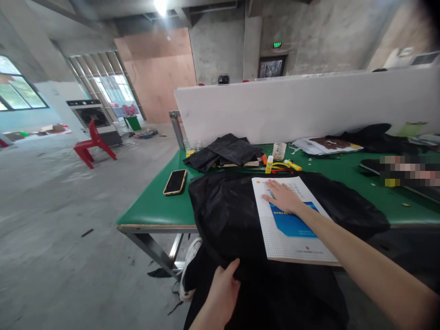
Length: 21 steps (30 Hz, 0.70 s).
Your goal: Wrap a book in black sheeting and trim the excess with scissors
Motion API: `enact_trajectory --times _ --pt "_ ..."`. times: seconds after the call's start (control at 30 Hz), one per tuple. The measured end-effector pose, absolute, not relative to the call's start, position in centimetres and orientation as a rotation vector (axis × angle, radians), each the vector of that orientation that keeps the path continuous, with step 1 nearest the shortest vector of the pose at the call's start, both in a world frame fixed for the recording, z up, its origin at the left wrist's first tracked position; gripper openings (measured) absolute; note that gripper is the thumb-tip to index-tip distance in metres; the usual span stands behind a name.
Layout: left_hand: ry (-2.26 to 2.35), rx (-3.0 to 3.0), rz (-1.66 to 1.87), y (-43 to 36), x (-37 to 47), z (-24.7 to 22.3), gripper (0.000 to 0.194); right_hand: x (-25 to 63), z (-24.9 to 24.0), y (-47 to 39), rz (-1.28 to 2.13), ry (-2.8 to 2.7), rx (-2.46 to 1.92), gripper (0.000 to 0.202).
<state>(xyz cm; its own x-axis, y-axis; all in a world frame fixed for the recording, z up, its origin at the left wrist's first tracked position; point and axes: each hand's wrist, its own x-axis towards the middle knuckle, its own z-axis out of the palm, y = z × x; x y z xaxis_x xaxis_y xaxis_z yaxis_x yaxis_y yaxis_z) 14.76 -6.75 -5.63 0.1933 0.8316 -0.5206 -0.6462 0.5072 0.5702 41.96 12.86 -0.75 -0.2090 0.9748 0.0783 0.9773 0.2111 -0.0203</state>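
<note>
A white and blue book (285,247) lies on black cloth (227,206) spread over the green table. My right hand (283,197) rests flat on the upper part of the book's cover, fingers stretched out. Below the table's front edge, my left hand (227,286) is closed on the black cloth where it hangs down over my lap; its fingertips are partly hidden by the cloth.
On the green table (151,206) lie a phone (175,182), folded black cloth (230,151), glue sticks (269,165), a clear cup (279,151) and papers (309,145). A white partition (292,107) runs behind. A red chair (92,142) stands at the left.
</note>
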Motion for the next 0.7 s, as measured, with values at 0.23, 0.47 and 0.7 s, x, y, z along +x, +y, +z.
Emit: enact_trajectory --times 0.23,0.47,0.7 --pt "0.859 0.385 0.707 -11.2 17.2 -9.6 0.056 42.0 -0.9 13.0 -0.054 -2.391 -1.921 0.09" --pt "1.455 1.03 0.744 -11.4 9.2 -1.2 0.038 42.1 -1.1 13.1 -0.043 -2.375 -1.902 0.09" --pt "1.711 1.007 0.998 -11.9 1.1 1.8 0.054 42.1 -1.0 12.9 -0.024 -2.361 -1.88 0.09"
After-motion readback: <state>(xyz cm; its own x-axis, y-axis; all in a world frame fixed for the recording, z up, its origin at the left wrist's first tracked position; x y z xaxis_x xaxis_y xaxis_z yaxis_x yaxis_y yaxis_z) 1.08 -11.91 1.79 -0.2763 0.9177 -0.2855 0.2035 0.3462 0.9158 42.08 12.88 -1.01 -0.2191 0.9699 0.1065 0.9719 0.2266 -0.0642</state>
